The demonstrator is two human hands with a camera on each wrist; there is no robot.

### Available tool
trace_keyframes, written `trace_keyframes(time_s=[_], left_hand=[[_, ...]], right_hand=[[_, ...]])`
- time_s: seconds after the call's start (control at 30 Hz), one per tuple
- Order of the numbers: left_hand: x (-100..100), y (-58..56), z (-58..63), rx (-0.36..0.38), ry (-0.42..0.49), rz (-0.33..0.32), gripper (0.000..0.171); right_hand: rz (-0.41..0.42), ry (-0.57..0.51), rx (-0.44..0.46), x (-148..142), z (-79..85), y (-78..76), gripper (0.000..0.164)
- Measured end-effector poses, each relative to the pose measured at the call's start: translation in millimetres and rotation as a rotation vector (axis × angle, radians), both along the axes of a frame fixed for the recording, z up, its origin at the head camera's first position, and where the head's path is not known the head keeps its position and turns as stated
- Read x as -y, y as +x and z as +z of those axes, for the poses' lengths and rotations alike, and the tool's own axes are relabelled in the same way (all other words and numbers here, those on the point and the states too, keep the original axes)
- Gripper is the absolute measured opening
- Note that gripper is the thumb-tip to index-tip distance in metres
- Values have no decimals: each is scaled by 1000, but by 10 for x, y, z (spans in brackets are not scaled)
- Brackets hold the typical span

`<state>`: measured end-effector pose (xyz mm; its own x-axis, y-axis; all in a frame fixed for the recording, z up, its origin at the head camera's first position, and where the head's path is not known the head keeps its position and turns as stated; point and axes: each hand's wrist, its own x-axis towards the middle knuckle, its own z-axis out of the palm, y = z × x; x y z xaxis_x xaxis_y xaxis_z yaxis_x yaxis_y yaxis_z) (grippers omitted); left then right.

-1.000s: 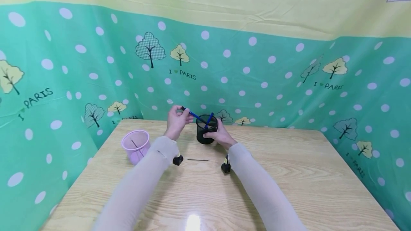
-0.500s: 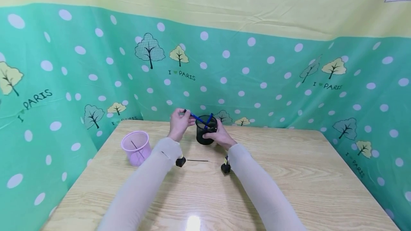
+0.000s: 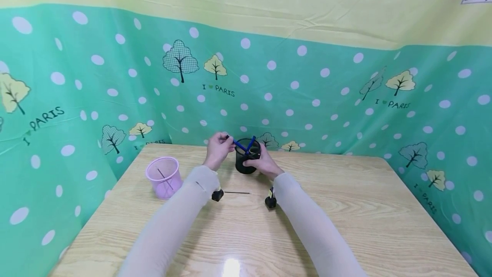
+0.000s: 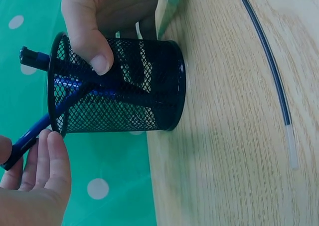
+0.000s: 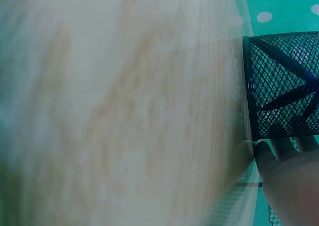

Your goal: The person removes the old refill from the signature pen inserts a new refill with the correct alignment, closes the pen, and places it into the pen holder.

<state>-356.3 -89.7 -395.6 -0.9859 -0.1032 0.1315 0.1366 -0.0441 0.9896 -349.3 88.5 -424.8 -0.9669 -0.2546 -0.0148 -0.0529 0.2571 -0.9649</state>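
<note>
A blue pen (image 4: 36,130) slants over the rim of a black mesh pen holder (image 4: 119,121), its lower end inside. My left hand (image 3: 218,151) pinches the dark outer end of that pen between thumb and fingers, just left of the rim in the head view. A second blue pen (image 3: 251,141) leans in the holder, its end sticking out above the rim. From the right side my right hand (image 3: 265,163) grips the holder, thumb on the near wall; in the right wrist view its fingers (image 5: 284,148) lie against the mesh.
A thin dark pen refill (image 4: 273,69) with a clear end lies on the wooden table (image 3: 307,225) in front of the holder. Left of my left forearm stands a pink mesh basket (image 3: 176,183) with a thin dark stick inside. Behind the table hangs a green dotted curtain (image 3: 292,93).
My left hand has moved right and slightly down toward the holder, and the pinched pen has gone deeper into it. The right hand and the holder have stayed in place.
</note>
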Motion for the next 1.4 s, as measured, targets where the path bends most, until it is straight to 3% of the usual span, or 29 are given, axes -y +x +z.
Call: trace_keyframes(time_s=[0.27, 0.4, 0.53, 0.73, 0.93, 1.4], left_hand=[[-18, -28, -18, 23, -138, -3, 23], [-27, -28, -19, 29, -253, 26, 23], [-37, -23, -23, 38, -371, 55, 22], [-54, -30, -38, 13, -473, 58, 21], [-60, -42, -56, 31, -497, 62, 23], [-34, -16, -110, 42, -433, 41, 29]], right_hand=[[-29, -23, -2, -22, -168, -129, 90], [-54, 1, -28, -14, -258, -176, 90], [-57, -3, -49, -6, -276, -183, 90], [-54, -4, -37, -8, -252, -164, 92], [-61, -6, -31, -9, -256, -162, 94], [-42, -54, -30, -13, -264, -187, 94]])
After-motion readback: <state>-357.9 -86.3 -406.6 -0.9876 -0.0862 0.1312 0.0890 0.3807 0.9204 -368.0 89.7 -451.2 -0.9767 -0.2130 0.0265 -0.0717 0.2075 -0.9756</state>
